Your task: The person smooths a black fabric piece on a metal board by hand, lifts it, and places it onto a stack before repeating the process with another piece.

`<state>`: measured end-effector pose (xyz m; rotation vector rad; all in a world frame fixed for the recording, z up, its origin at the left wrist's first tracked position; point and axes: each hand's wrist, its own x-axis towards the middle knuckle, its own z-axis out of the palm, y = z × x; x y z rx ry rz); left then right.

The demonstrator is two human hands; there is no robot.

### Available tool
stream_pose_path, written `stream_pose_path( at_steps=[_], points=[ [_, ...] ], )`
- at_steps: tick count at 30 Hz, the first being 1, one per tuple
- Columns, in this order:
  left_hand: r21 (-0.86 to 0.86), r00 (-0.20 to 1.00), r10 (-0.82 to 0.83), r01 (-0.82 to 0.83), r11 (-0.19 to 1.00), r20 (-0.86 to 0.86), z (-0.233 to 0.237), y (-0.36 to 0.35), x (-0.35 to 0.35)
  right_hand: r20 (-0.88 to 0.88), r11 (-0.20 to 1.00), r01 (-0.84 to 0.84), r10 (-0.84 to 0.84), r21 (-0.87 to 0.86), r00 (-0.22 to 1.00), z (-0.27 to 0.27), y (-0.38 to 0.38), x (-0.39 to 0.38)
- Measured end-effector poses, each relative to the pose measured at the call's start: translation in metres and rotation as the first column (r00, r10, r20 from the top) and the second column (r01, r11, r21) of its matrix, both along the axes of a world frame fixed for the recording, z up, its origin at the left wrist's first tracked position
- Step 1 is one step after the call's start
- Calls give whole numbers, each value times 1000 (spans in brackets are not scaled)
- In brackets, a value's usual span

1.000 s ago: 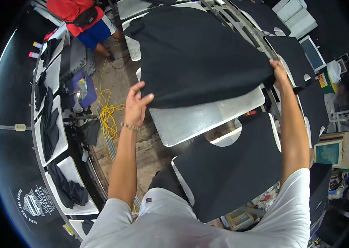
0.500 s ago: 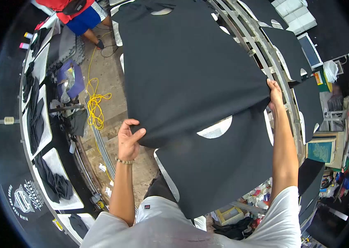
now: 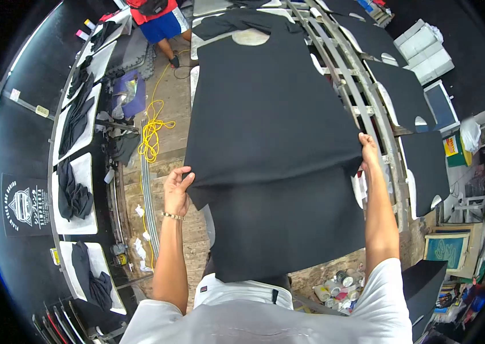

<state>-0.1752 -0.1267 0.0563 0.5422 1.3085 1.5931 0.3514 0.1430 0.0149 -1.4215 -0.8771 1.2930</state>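
Left hand (image 3: pixel 177 191) and right hand (image 3: pixel 369 152) pinching opposite edges of a flat black fabric garment (image 3: pixel 265 109) — looped yellow cord (image 3: pixel 150 139) at ten o'clock.

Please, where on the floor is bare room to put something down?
Bare wooden floor shows between the yellow cord and the held black shirt. Crowded: jars between shirt and right forearm; crumpled garments on the left boards.

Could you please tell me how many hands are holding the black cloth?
2: the left hand at the left edge of the black cloth, the right hand at its right edge.
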Motion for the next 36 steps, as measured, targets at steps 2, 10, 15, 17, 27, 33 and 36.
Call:
stream_pose_path(
  at_steps=[2, 10, 15, 17, 27, 33, 36],
  points=[
    [-39, 996, 65, -62, 997, 68, -5, -12, 4, -13, 998, -58, 58, -13, 998, 7, -9, 2],
    [29, 989, 133, -135, 990, 60, -24, -42, 16, 32, 993, -38, 42, -115, 999, 10, -40, 11],
    [-31, 990, 141, -140, 990, 30, -33, -60, 25, -150, 938, -212, 176, -273, 973, 30, -57, 18],
    [-60, 982, 186, -184, 981, 30, -29, -63, 35, -198, 850, -354, 298, -391, 934, 44, -62, 21],
    [-119, 953, 299, -303, 945, -51, -38, -75, 56, -84, 927, -289, 276, -241, 957, 23, -85, 31],
    [-107, 950, 292, -303, 947, -107, -47, -81, 56, 14, 966, -250, 252, -70, 968, -14, -89, 36],
    [-132, 948, 293, -309, 942, -125, -51, -85, 57, 77, 987, -160, 162, -23, 984, -23, -93, 34]
  ],
)
